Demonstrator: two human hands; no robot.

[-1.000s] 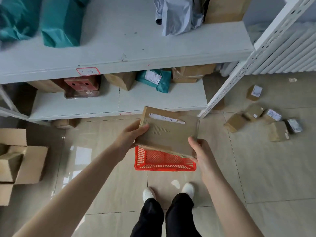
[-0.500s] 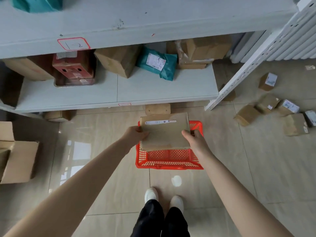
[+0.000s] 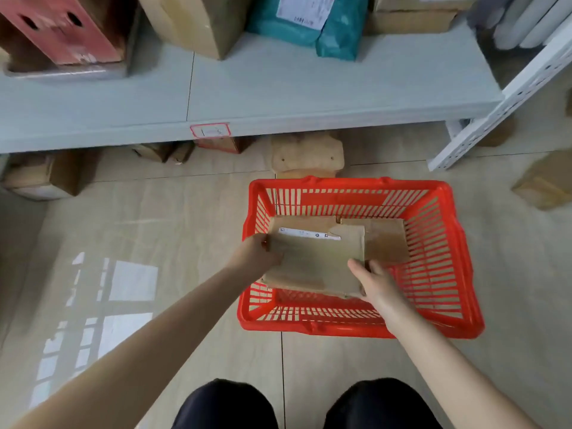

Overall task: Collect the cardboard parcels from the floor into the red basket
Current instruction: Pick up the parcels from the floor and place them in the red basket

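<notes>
Head view: left hand (image 3: 260,252) and right hand (image 3: 376,281) clasped flat parcel (image 3: 315,261) inside basket (image 3: 356,328), left side; best lowered level before release.

Both arms extended, left grip (image 3: 258,253) and right grip (image 3: 376,281) closed

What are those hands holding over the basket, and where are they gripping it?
A flat cardboard parcel, gripped by both hands: left hand on its left edge, right hand at its near right corner.
</notes>
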